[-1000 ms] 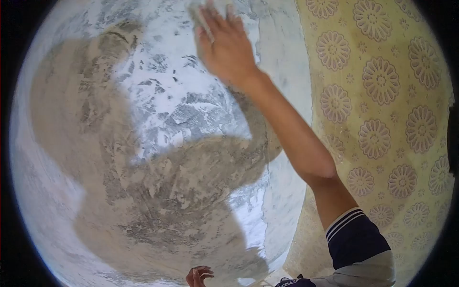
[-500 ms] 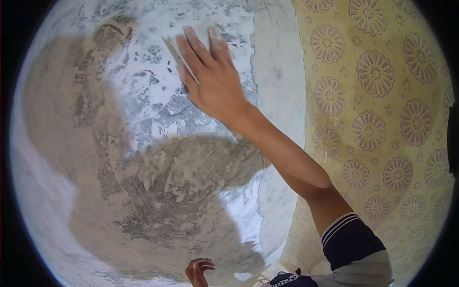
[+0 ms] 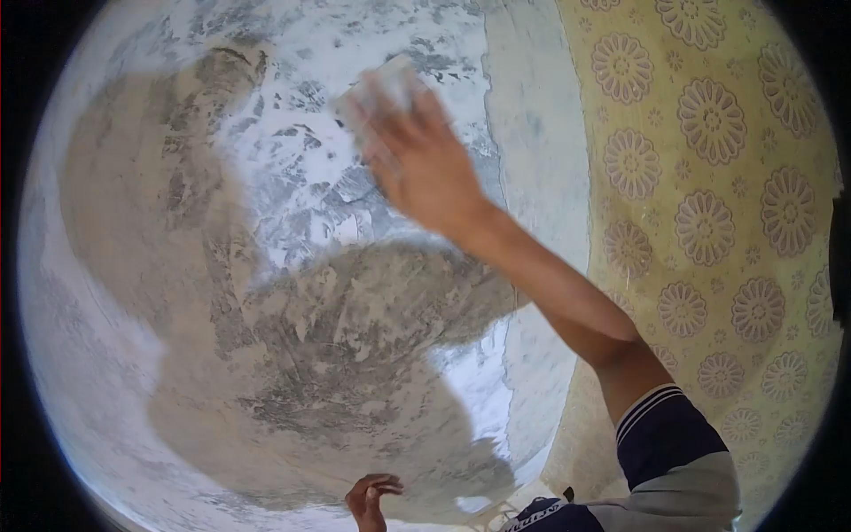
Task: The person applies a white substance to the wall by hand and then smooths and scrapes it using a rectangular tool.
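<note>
My right hand (image 3: 412,137) presses a thin pale square sheet, apparently sandpaper (image 3: 350,106), against the patchy white-and-grey wall (image 3: 292,199). Motion blurs the fingers, which lie over the sheet; a corner of it sticks out above them and an edge shows at their left. The right arm reaches up from the lower right. Low in the view, my left hand (image 3: 370,501) hovers in front of the wall with its fingers loosely bent and a gap at the thumb. Nothing shows in it.
A smooth pale vertical strip (image 3: 536,160) borders the rough patch. To its right hangs yellow wallpaper (image 3: 651,222) with round flower patterns. A large shadow of the head and arm (image 3: 168,266) covers much of the wall's left and lower part.
The whole view has shifted, so the wall sits further right and slightly higher. My right hand has moved a little right and down over the wall with the sheet. The left hand stays loosely bent.
</note>
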Tool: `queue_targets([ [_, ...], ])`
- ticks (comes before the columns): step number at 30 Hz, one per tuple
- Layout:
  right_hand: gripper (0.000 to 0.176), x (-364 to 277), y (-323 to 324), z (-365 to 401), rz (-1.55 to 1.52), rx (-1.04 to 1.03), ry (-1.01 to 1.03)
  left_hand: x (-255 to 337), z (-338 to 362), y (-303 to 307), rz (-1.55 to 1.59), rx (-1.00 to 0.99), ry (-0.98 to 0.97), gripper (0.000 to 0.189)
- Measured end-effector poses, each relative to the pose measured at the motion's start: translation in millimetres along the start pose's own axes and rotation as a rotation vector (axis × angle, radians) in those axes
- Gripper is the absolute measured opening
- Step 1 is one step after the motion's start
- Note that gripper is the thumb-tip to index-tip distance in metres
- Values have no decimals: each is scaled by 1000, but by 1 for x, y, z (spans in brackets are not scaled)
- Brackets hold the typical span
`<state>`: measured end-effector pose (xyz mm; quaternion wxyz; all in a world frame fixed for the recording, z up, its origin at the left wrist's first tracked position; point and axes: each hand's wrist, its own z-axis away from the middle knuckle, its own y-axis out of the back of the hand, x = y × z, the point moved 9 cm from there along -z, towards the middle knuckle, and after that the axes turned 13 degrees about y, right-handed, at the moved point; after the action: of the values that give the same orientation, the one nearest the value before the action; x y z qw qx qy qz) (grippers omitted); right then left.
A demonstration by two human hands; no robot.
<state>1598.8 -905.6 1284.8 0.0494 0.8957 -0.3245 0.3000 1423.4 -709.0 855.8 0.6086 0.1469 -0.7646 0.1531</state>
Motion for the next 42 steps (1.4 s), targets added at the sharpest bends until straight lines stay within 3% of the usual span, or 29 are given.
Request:
queue_targets([
  [1,50,21,-1,-7,85,1,-10,-4,-3,4,2,4,-11,57],
  [3,53,54,-17,-43,42,59,-74,-34,-3,29,142,199,119,59],
  [4,54,47,-26,-67,158,76,-33,-46,-12,27,123,72,204,57],
  [5,55,35,-32,-81,277,90,4,-25,-14,9,120,79,208,57],
  [7,53,2,-39,-66,35,75,-37,36,-20,-32,83,62,-55,48],
  [9,53,-36,-27,-26,-12,28,-5,26,-17,-37,66,-25,-28,44],
  [11,58,-50,-27,13,-135,-170,79,-7,-7,-19,-49,10,82,41],
  [15,57,36,-20,-7,35,-124,-15,-53,12,22,-131,148,172,60],
  [17,56,61,-27,-51,70,117,-109,-53,8,19,-78,208,162,61],
  [19,53,25,-36,-64,45,101,-69,-33,-8,-1,-77,213,176,60],
  [21,51,-23,-33,-45,-42,3,-2,-10,-14,-26,43,80,49,38],
  [23,51,-60,-25,1,-183,-142,30,-22,-8,-21,36,76,86,39],
  [25,52,-47,-12,39,-111,-227,-14,-41,7,1,-16,97,115,40],
  [26,53,-39,-11,45,-33,-300,-46,-42,19,14,-151,151,152,58],
  [27,53,-25,-16,36,-31,-294,-38,-49,20,22,-146,154,144,58],
  [29,52,31,-10,5,-21,-82,-177,-67,27,39,-77,242,234,56],
  [32,52,18,-24,-49,64,48,-111,-37,1,11,-44,183,187,47],
  [34,50,-26,-26,-32,-26,-63,-54,-13,-7,-13,-26,85,81,41],
  [37,50,-70,-19,26,-127,-223,12,-12,8,-7,-46,94,95,41],
  [39,50,-46,-10,38,-133,-265,34,-57,25,27,-55,132,96,40],
  [41,51,14,1,20,-21,-92,-101,-73,43,51,-56,262,235,52],
  [42,51,26,-10,-2,-24,-82,-96,-66,43,49,-47,260,209,51],
])
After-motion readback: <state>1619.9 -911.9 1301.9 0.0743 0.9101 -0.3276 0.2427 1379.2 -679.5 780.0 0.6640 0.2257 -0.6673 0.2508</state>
